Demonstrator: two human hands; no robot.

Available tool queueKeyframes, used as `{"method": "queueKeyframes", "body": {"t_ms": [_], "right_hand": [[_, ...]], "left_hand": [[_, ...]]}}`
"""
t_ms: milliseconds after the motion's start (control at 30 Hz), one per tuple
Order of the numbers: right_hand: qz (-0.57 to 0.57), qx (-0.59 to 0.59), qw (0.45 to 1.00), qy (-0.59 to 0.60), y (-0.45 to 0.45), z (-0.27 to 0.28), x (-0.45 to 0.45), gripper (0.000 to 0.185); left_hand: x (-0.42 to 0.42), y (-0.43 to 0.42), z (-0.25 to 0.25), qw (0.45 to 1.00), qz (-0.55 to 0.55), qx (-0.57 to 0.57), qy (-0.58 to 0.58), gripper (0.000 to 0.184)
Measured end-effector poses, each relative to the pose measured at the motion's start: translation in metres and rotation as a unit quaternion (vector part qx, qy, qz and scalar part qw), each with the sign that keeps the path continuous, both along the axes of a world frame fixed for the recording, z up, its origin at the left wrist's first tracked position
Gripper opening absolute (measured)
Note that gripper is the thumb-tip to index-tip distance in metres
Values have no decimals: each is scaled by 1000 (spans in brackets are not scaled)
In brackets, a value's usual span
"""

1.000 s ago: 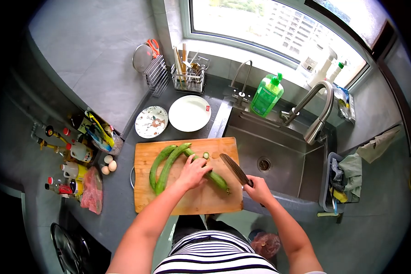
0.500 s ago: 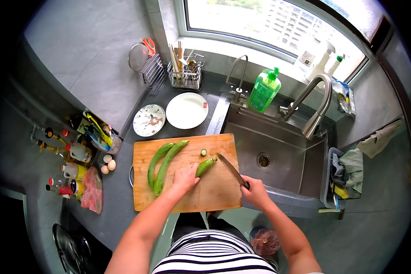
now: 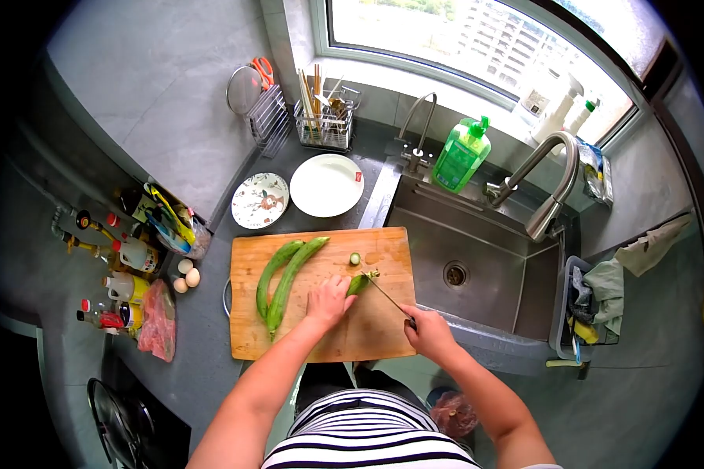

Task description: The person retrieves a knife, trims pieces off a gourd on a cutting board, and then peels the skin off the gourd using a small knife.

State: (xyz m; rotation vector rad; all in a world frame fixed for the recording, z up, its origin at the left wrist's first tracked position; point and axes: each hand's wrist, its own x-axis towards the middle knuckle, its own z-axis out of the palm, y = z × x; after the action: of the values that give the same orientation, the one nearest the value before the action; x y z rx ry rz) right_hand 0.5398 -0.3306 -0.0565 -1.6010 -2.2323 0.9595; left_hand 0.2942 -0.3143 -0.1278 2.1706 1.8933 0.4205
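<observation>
On the wooden cutting board [image 3: 250,336], my left hand [image 3: 330,301] is closed around a green gourd [image 3: 357,284], whose stem end points up and right. My right hand [image 3: 428,332] grips the handle of a knife [image 3: 386,294]; the blade's tip end meets the gourd near its stem end. A small cut-off piece [image 3: 355,258] lies just above. Two more long green gourds [image 3: 293,275] rest side by side at the board's left, apart from my hands.
Right of the board is a steel sink [image 3: 477,234] with a curved faucet [image 3: 551,207]. Behind the board stand a white plate [image 3: 326,185] and a patterned bowl [image 3: 260,201]. Eggs [image 3: 192,277] and a pink bag [image 3: 157,320] lie left. A green soap bottle [image 3: 461,156] stands behind.
The gourd has been turned so its stem end faces the knife. My left hand has shifted down and left from its first position, and the knife blade has come onto the gourd's end.
</observation>
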Motion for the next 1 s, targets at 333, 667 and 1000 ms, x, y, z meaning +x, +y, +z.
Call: {"method": "queueKeyframes", "body": {"t_ms": [333, 667, 1000], "right_hand": [[-6, -45, 998, -51, 0, -14, -14, 34], [-48, -41, 997, 47, 20, -40, -19, 18], [-131, -58, 974, 175, 17, -17, 8, 14]], "left_hand": [[5, 2, -1, 1000, -11, 2, 0, 36], [-2, -10, -5, 998, 16, 11, -56, 51], [-25, 3, -1, 986, 129, -102, -10, 72]]}}
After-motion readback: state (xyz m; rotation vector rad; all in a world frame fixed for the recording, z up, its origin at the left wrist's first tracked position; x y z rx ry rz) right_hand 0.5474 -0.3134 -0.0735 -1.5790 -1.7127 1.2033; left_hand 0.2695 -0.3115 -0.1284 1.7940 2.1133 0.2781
